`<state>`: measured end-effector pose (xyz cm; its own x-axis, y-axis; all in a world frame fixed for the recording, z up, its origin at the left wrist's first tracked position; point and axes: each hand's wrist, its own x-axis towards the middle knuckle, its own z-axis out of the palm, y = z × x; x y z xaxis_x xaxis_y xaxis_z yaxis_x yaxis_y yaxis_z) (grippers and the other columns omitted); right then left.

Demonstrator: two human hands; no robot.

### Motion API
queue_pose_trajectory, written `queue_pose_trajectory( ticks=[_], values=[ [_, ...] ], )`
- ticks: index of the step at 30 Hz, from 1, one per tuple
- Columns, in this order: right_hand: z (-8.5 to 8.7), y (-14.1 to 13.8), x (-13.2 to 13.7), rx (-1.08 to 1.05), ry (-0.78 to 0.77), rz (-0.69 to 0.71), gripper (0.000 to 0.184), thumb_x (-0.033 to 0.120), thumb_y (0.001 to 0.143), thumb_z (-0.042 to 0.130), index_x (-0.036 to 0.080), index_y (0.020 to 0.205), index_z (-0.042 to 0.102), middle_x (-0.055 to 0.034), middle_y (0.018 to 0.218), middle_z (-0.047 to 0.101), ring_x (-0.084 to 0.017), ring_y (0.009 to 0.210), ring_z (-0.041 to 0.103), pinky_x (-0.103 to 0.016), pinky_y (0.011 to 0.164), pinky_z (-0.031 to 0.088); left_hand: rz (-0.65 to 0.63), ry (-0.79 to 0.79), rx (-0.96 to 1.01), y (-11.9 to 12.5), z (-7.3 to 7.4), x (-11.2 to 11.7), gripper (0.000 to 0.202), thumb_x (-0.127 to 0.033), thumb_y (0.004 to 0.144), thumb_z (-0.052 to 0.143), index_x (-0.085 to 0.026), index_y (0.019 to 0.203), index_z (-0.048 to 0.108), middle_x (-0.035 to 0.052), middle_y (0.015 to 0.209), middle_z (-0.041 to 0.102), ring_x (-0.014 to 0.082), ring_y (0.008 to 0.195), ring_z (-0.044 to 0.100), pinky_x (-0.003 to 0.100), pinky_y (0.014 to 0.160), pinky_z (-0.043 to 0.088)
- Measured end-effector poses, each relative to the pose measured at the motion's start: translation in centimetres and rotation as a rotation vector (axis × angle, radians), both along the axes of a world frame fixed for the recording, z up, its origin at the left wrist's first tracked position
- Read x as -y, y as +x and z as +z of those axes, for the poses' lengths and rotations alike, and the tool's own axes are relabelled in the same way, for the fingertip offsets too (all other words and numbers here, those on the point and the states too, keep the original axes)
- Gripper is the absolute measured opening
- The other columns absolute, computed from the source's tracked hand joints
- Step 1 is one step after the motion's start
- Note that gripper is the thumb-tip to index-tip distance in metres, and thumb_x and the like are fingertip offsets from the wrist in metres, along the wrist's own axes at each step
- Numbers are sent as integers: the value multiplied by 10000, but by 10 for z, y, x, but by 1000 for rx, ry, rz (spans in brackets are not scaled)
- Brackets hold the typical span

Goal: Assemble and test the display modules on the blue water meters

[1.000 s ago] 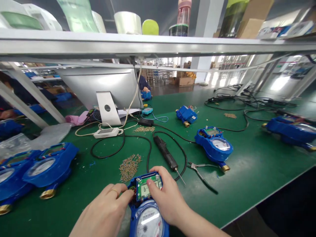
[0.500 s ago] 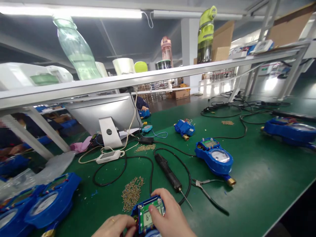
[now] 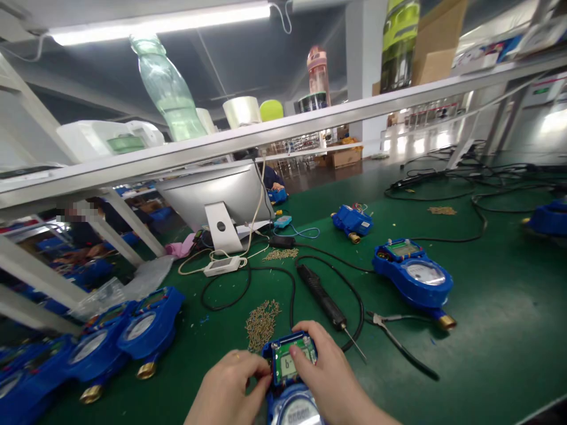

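In the head view we see both our hands at the near edge of the green bench (image 3: 487,319), closed around a blue water meter (image 3: 290,383) that lies just in front of us, its round dial toward us and its open top showing a green circuit board with a small lit display (image 3: 290,363). Our left hand (image 3: 230,386) grips the meter's left side, fingers curled in against the housing beside the board, a ring on one finger. Our right hand (image 3: 330,378) holds the right side, fingers bent over the top right corner of the board and touching it. Just beyond the meter to the left lies a heap of small brass screws (image 3: 261,319). To the right, a black electric screwdriver (image 3: 323,298) lies with its tip pointing near and right, its cable looping away across the bench. Right of that rests a pair of pliers (image 3: 398,339), and beyond them a second blue meter (image 3: 414,274) with a brass fitting. On the near left sits a row of further blue meters (image 3: 133,330). Farther back stands the rear of a silver monitor (image 3: 217,198) on its stand, with a white power adapter (image 3: 221,265) in front of it. A metal shelf (image 3: 266,139) spans the scene above, carrying bottles and rolls of tape.
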<state>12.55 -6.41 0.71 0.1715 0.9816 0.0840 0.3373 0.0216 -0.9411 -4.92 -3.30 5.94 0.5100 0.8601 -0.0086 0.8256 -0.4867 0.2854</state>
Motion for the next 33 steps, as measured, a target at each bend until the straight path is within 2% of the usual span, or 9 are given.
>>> queue_pose_trajectory(
  ticks=[3, 8, 16, 19, 25, 30, 33],
  values=[
    [2, 1, 2, -11, -22, 27, 269, 306, 849, 481, 205, 1082, 572, -53, 1092, 610, -220, 1048, 560, -346, 918, 414, -32, 21, 50, -2, 3, 5, 218, -92, 851, 533, -232, 822, 697, 12, 853, 690, 203, 862, 625, 318, 786, 485],
    [3, 2, 1, -11, -37, 41, 288, 354, 857, 475, 213, 1093, 562, -51, 1106, 599, -227, 1051, 549, -370, 926, 407, -171, 35, 115, -5, 7, 11, 216, -60, 863, 507, -200, 872, 672, 28, 880, 653, 211, 864, 576, 355, 774, 488],
    [3, 2, 1, -3, -33, 41, 286, 374, 858, 481, 222, 1087, 561, -45, 1097, 604, -228, 1033, 557, -382, 921, 413, -334, 40, -26, -7, 18, 10, 182, -114, 877, 491, -188, 851, 656, 56, 941, 597, 225, 885, 524, 404, 800, 466],
    [2, 3, 0, -6, -36, 40, 295, 384, 860, 480, 220, 1092, 557, -50, 1097, 608, -232, 1029, 565, -383, 911, 423, -331, 18, 11, -9, 17, 8, 151, -120, 881, 509, -203, 903, 634, 43, 952, 602, 221, 910, 528, 389, 813, 461],
    [-1, 5, 1, -32, -47, 54, 302, 401, 871, 475, 220, 1103, 546, -56, 1098, 615, -233, 1021, 581, -362, 865, 454, -150, -94, 202, -16, 11, 7, 243, -67, 809, 623, -224, 964, 520, -4, 961, 589, 175, 900, 550, 324, 807, 460],
    [0, 4, 1, -50, -52, 61, 291, 391, 871, 484, 214, 1092, 548, -62, 1091, 614, -235, 1020, 579, -362, 864, 454, -193, -89, 199, -18, 8, 3, 266, -77, 817, 617, -239, 992, 500, -6, 977, 589, 168, 913, 566, 307, 826, 475],
    [1, 4, 1, -42, -44, 44, 284, 356, 870, 477, 200, 1096, 552, -71, 1082, 617, -230, 1013, 584, -352, 854, 466, -285, -26, 192, -23, 1, 3, 220, -78, 847, 543, -249, 981, 515, -5, 939, 599, 159, 863, 586, 266, 762, 498]
  ],
)
